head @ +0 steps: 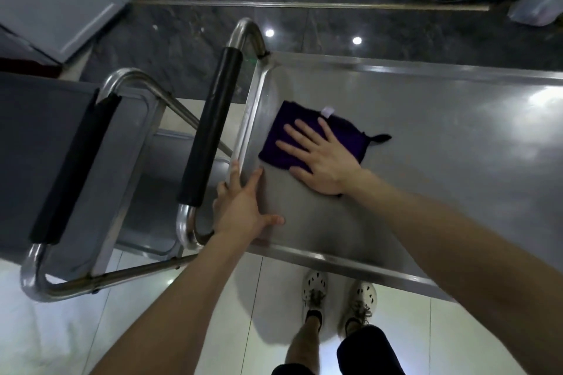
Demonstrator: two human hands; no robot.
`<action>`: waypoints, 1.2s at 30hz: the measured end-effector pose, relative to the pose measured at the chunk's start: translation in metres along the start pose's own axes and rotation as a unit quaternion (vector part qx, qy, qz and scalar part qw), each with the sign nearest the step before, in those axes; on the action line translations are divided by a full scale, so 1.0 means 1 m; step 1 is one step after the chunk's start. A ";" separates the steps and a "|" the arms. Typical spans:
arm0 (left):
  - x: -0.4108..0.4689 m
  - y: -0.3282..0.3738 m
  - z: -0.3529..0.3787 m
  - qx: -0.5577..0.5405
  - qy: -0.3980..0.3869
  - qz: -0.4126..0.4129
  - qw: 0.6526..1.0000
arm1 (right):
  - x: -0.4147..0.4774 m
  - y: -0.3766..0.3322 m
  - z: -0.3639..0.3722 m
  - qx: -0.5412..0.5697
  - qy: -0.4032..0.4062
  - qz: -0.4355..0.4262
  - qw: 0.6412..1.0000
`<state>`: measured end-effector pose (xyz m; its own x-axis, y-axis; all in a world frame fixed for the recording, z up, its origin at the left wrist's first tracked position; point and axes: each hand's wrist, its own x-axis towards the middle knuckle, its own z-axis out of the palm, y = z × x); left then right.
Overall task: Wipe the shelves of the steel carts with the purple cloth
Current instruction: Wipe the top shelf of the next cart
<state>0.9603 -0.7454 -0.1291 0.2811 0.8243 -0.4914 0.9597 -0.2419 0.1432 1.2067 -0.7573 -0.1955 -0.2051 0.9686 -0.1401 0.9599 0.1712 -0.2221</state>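
Observation:
A folded purple cloth (pixel 281 143) with a white tag and a dark loop lies on the top shelf (pixel 426 137) of the steel cart, near its left end. My right hand (pixel 320 158) presses flat on the cloth with straight, spread fingers. My left hand (pixel 243 207) rests on the shelf's left rim, fingers over the raised edge and thumb lying on the shelf surface.
The cart's black-padded handle (pixel 213 128) stands just left of the shelf. A second steel cart (pixel 54 143) with its own padded handle is parked further left. A dark marble wall runs behind. My feet (pixel 338 292) stand on pale floor tiles below the shelf's near edge.

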 end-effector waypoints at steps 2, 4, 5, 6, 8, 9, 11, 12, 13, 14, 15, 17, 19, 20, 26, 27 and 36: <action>-0.007 0.009 -0.008 0.005 -0.021 -0.008 1.000 | -0.022 -0.014 0.007 -0.004 -0.002 -0.013 1.000; -0.020 0.017 -0.015 0.025 0.001 0.017 1.000 | -0.028 -0.016 0.002 -0.003 -0.002 0.000 1.000; -0.027 0.019 -0.020 0.025 0.050 0.053 0.997 | -0.028 -0.016 -0.001 -0.007 -0.003 0.003 1.000; -0.034 0.019 -0.027 0.023 0.112 0.102 0.988 | -0.028 -0.017 -0.003 -0.009 -0.005 0.002 1.000; -0.042 0.012 -0.045 0.046 0.242 0.196 0.949 | -0.028 -0.019 -0.005 -0.009 -0.006 0.003 1.000; -0.042 0.006 -0.056 0.063 0.295 0.215 0.929 | -0.029 -0.019 -0.004 -0.009 -0.005 0.004 1.000; -0.037 -0.009 -0.078 0.084 0.329 0.159 0.927 | -0.029 -0.018 -0.005 -0.002 -0.001 0.008 1.000; -0.033 -0.017 -0.085 0.073 0.305 0.109 0.943 | -0.028 -0.016 -0.007 0.004 0.001 0.010 1.000; -0.030 -0.023 -0.089 0.042 0.264 0.067 0.961 | -0.027 -0.015 -0.008 0.008 0.003 0.013 1.000; -0.027 -0.028 -0.090 -0.005 0.221 0.043 0.974 | -0.026 -0.013 -0.009 0.010 0.004 0.018 1.000; -0.025 -0.030 -0.088 -0.052 0.193 0.034 0.979 | -0.024 -0.010 -0.010 0.012 0.004 0.027 1.000; -0.021 -0.031 -0.084 -0.092 0.200 0.045 0.974 | -0.013 -0.005 -0.013 0.021 0.002 0.056 0.998; -0.014 -0.033 -0.079 -0.087 0.227 0.060 0.968 | 0.009 0.007 -0.019 0.033 0.006 0.105 0.994; -0.010 -0.034 -0.077 -0.082 0.233 0.063 0.967 | 0.025 0.016 -0.023 0.039 0.011 0.133 0.990; 0.001 -0.038 -0.068 -0.063 0.261 0.062 0.961 | 0.144 0.057 -0.041 0.063 0.012 0.194 0.979; 0.003 -0.040 -0.067 -0.060 0.264 0.060 0.961 | 0.155 0.055 -0.040 0.059 0.010 0.187 0.981; 0.003 -0.043 -0.072 -0.051 0.260 0.062 0.962 | 0.014 -0.112 0.021 0.058 0.016 -0.006 0.998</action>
<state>0.9204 -0.6959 -0.0753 0.3305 0.9434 0.0279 0.9061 -0.3254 0.2704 1.0923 -0.7671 -0.1931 -0.2080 0.9724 -0.1058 0.9284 0.1623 -0.3342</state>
